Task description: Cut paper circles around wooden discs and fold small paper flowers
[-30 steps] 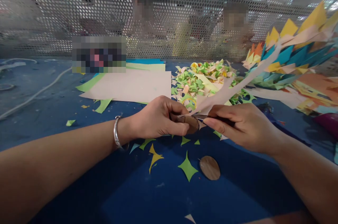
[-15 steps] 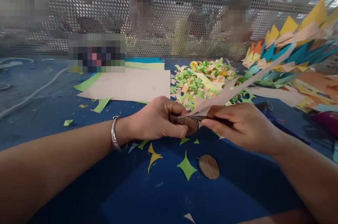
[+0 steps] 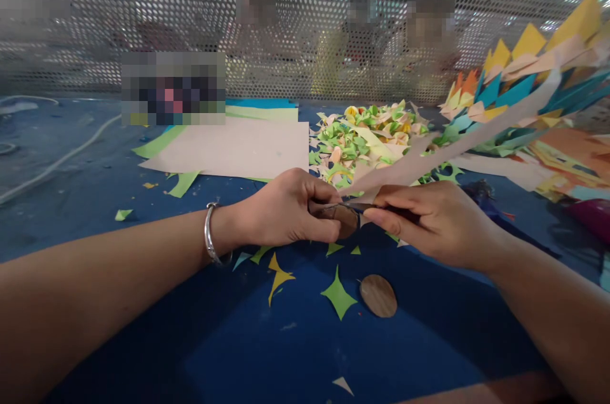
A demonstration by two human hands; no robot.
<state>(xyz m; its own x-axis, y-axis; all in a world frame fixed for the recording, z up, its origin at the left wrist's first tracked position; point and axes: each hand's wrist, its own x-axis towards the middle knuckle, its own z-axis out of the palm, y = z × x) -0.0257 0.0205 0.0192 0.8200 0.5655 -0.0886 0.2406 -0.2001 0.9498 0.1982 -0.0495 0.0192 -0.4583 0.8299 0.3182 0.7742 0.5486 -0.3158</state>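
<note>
Between the fingers and thumb of my left hand (image 3: 295, 210), which is closed, are a brown oval piece (image 3: 347, 221) and the near end of a pale pink paper strip (image 3: 429, 162). The strip rises in a curve to the upper right. My right hand (image 3: 429, 220) is closed on scissors (image 3: 359, 205), whose thin blades lie at the paper beside the oval; their handles are mostly hidden in the fingers. A second brown oval (image 3: 378, 296) lies flat on the blue table (image 3: 248, 353), beside a green four-pointed offcut (image 3: 339, 294).
Pale paper sheets (image 3: 238, 147) lie stacked at the back. Right of them is a heap of small cut paper pieces (image 3: 372, 134). Folded colourful paper (image 3: 528, 86) rises at the far right. A perforated metal screen (image 3: 305, 35) stands behind, with people beyond it.
The view has shifted slightly. Both hands keep their holds near the same spot, and the free end of the strip has swung a little to the right.
</note>
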